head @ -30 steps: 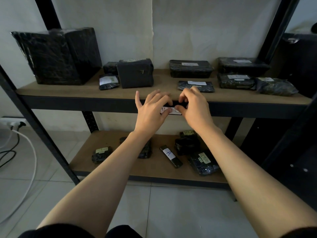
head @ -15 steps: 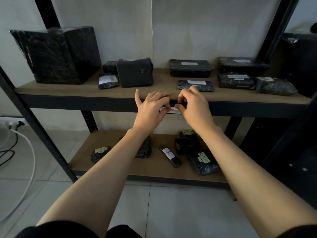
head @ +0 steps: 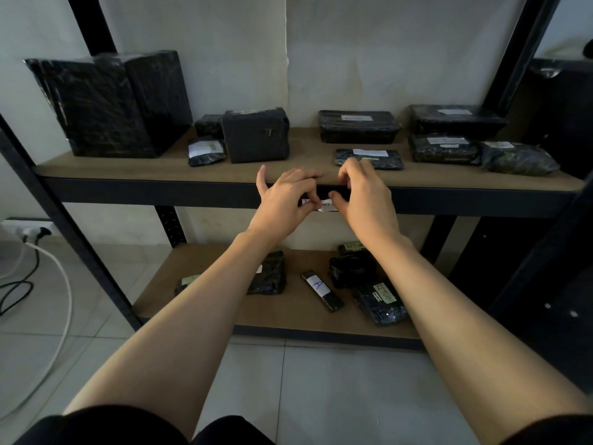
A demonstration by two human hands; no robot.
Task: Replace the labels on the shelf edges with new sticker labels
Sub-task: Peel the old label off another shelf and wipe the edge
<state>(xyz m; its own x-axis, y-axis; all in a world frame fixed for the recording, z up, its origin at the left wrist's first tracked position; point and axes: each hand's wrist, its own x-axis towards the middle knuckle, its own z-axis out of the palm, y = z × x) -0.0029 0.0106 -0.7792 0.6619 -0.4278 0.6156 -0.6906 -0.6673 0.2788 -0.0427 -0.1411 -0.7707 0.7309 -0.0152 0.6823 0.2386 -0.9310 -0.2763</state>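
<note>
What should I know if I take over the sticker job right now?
Left hand pinches the left end of the white label on the upper shelf edge.
Right hand has curled fingers, thumb by the label's right end; grip unclear.
Done: nothing finished shows.
Left: whether this label is old or new can't be told; finish it, then check the lower shelf edge.

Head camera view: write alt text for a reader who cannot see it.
A left hand pinches one end of a white label on the front edge of the upper shelf, the right hand close by its other end. Black-wrapped parcels lie on it and the lower shelf.
</note>
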